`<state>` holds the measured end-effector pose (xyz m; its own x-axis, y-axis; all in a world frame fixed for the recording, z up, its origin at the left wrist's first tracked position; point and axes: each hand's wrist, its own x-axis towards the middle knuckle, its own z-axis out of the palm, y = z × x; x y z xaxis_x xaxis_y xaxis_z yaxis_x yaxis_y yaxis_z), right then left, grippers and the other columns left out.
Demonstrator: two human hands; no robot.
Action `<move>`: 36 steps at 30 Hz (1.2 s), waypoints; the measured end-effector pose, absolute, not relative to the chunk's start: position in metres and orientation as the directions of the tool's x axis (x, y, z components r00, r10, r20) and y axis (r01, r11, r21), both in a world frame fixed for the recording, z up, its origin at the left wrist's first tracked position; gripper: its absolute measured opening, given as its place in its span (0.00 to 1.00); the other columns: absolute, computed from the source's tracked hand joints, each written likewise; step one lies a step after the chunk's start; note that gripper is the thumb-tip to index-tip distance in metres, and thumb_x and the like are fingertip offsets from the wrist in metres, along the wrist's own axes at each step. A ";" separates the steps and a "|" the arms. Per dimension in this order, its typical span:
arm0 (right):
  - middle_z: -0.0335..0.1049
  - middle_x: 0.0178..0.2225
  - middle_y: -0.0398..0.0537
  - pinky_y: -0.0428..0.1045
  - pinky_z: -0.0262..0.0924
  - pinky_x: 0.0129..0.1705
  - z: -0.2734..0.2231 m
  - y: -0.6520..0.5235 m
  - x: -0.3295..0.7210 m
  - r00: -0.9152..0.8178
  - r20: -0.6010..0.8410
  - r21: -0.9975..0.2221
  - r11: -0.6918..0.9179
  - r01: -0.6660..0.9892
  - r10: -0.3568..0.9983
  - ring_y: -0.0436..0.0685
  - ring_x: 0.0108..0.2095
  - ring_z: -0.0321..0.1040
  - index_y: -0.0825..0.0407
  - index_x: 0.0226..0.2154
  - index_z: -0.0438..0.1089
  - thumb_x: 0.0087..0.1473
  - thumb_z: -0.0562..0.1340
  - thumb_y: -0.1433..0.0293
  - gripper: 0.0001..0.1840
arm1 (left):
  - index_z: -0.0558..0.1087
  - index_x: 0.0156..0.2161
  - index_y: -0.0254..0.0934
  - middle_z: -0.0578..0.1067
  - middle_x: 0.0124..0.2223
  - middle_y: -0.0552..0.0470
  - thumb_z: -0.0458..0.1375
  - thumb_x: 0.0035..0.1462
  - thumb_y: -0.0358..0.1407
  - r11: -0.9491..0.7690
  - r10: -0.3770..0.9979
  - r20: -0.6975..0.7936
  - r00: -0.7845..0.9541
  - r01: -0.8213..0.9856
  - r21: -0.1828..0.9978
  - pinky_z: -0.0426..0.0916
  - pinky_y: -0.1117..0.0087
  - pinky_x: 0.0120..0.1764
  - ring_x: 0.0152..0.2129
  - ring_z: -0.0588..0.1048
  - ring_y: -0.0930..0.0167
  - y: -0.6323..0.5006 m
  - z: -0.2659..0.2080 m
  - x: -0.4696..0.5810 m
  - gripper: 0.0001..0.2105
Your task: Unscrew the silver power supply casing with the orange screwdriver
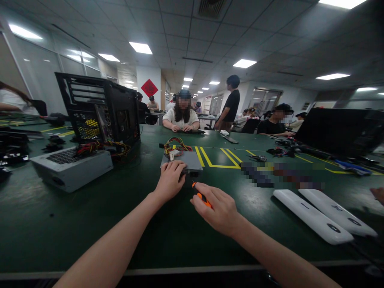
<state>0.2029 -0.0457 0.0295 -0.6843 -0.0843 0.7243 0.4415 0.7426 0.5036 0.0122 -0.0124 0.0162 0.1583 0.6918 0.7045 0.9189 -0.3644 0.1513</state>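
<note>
A small grey computer power supply [193, 160] lies on the green table in front of me, its bundle of coloured cables [175, 146] at the far side. My left hand [172, 176] rests on its near left part, fingers curled over the top and edge. In my right hand [217, 206] is an orange-handled screwdriver [205, 200], gripped between thumb and fingers. Its thin tip points toward the near face of the power supply; whether it touches cannot be made out.
To the left stand a larger grey power supply [75, 168] and an open black computer case [102, 108]. Two white devices [312, 214] lie at the right, near a black monitor-like panel [342, 132]. A person [181, 114] sits across the table [144, 240].
</note>
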 end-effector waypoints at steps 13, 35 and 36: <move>0.68 0.38 0.54 0.47 0.64 0.34 0.030 -0.044 0.206 -0.661 0.750 0.451 0.753 0.479 -0.029 0.55 0.38 0.68 0.52 0.38 0.60 0.51 0.59 0.72 0.09 | 0.65 0.46 0.39 0.68 0.48 0.48 0.51 0.51 0.30 -0.365 0.699 0.695 0.167 0.920 0.146 0.53 0.61 0.46 0.45 0.64 0.65 -0.014 0.017 0.012 0.15; 0.69 0.38 0.53 0.47 0.64 0.35 0.026 -0.039 0.211 -0.643 0.764 0.417 0.798 0.435 -0.048 0.54 0.39 0.68 0.53 0.41 0.60 0.50 0.60 0.74 0.14 | 0.65 0.47 0.40 0.67 0.48 0.48 0.51 0.51 0.30 -0.374 0.702 0.691 0.175 0.916 0.148 0.53 0.61 0.47 0.45 0.64 0.65 -0.014 0.017 0.012 0.15; 0.69 0.38 0.53 0.48 0.64 0.36 0.027 -0.040 0.210 -0.648 0.760 0.413 0.800 0.435 -0.041 0.55 0.39 0.68 0.53 0.40 0.61 0.50 0.60 0.74 0.13 | 0.65 0.46 0.40 0.67 0.48 0.48 0.51 0.51 0.30 -0.372 0.702 0.691 0.174 0.917 0.147 0.53 0.61 0.47 0.45 0.64 0.65 -0.014 0.017 0.012 0.15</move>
<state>0.2100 -0.0402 0.0267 -0.6483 -0.0407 0.7603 0.4347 0.8001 0.4134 0.0122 -0.0138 0.0172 0.1740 0.7018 0.6908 0.9167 -0.3716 0.1466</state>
